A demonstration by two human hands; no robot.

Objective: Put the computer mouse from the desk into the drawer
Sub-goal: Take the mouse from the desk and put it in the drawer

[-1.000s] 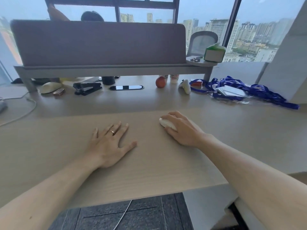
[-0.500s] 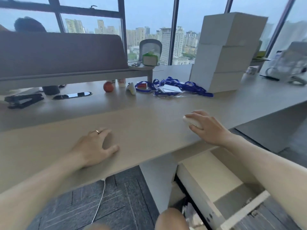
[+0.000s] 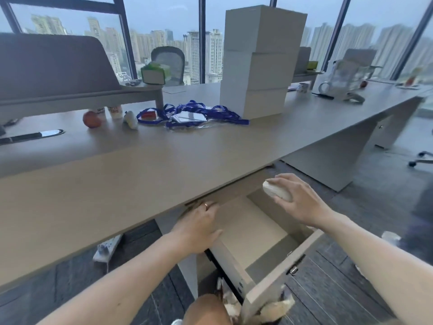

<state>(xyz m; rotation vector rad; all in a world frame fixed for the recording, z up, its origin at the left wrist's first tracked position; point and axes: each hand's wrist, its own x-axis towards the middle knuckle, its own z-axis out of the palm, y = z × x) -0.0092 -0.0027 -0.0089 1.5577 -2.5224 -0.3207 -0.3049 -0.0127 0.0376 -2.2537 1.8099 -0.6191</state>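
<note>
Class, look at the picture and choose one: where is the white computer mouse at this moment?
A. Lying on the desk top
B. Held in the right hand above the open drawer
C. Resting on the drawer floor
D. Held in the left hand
B: the right hand grips the mouse in the air over the open drawer, below the desk edge, not yet set down.

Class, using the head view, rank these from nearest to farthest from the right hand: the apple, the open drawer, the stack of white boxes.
1. Open drawer, directly below the right hand.
2. Stack of white boxes, on the desk beyond the hand.
3. Apple, far left on the desk.
</note>
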